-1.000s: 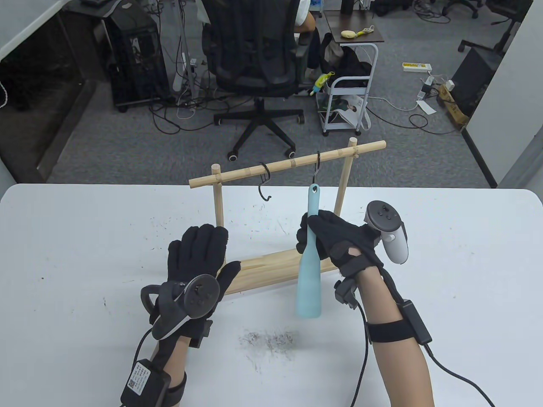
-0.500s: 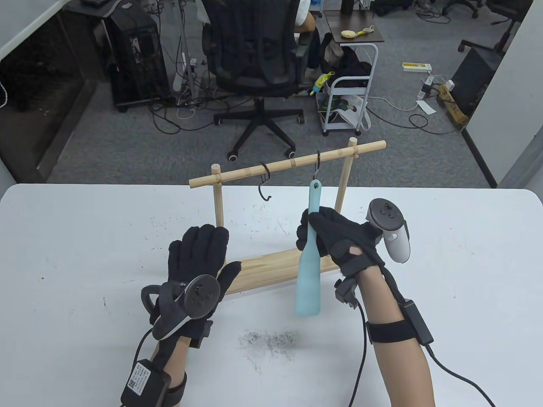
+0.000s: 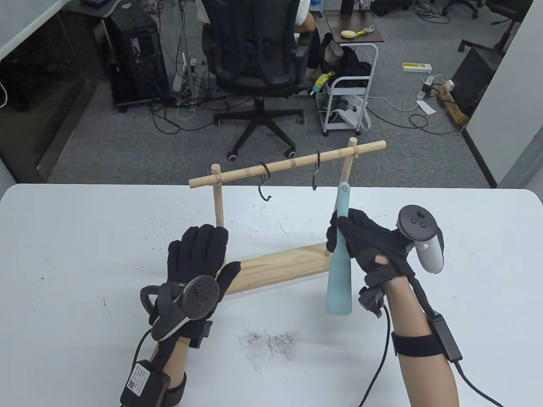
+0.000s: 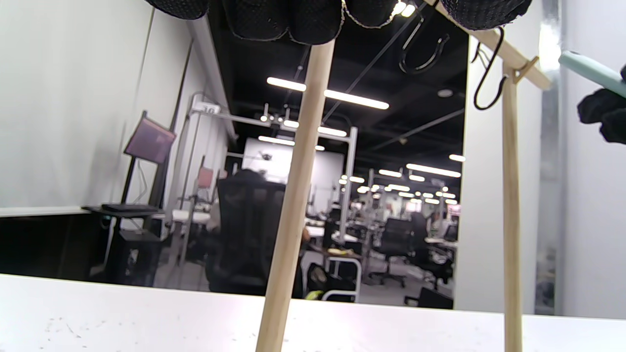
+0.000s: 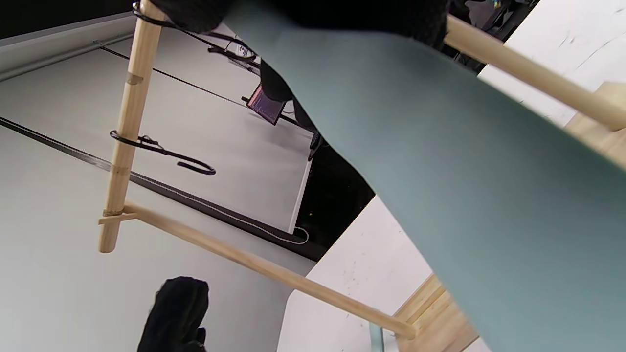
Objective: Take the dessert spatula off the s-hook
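Right hand [image 3: 365, 241] grips spatula [image 3: 339, 271], seemingly clear of S-hook [image 3: 315, 176].

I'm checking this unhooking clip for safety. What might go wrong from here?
The spatula, gripped by the right hand, is off the hook but close to the rack's right post; a swing might knock it. The left hand only rests at the base, so the rack may tip.
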Demonstrator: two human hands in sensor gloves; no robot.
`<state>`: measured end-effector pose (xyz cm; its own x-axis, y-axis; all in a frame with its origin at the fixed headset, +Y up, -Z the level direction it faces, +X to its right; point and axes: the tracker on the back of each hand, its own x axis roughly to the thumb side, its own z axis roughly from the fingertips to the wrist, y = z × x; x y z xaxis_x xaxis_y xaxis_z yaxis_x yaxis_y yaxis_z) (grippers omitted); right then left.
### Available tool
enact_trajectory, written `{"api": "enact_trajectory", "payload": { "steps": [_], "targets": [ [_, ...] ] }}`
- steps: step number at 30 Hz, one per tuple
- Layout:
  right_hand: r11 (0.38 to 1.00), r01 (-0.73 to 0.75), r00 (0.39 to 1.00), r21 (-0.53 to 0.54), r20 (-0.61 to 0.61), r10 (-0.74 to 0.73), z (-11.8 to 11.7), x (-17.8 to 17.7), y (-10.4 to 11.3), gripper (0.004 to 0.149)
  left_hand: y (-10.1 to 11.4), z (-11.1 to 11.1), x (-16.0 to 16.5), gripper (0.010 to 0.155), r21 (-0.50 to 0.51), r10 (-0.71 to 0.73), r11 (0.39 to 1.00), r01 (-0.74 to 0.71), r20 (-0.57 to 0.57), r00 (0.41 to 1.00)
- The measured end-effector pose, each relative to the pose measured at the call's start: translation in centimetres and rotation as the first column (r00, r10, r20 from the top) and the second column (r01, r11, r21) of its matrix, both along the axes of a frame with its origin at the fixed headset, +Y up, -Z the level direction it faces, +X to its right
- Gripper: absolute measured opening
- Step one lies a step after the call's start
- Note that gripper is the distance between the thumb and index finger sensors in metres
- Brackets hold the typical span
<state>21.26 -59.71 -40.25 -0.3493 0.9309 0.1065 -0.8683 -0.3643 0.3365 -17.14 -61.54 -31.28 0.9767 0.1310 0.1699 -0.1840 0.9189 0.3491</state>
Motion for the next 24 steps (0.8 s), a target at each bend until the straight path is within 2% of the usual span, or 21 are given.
{"api": "enact_trajectory", "payload": {
  "steps": [6, 13, 24],
  "targets": [
    [0.999, -0.042, 0.996, -0.028, 0.079, 0.045, 0.3, 3.2, -1.9, 0.055, 0.0, 0.1, 0.0, 0.077, 0.004, 0.001, 1.0, -0.001, 0.005, 1.0],
    [0.979, -0.165, 0.965, -0.122, 0.183, 0.185, 0.4, 6.9, -6.2, 0.056, 0.1, 0.1, -0.1, 0.077, 0.007, 0.008, 1.0, -0.008, 0.005, 1.0],
    [0.916, -0.298, 0.918, -0.27, 0.183, 0.352, -0.4, 9.1, -10.9, 0.056, 0.1, 0.2, -0.1, 0.077, 0.003, 0.003, 1.0, -0.003, 0.003, 1.0]
  ]
}}
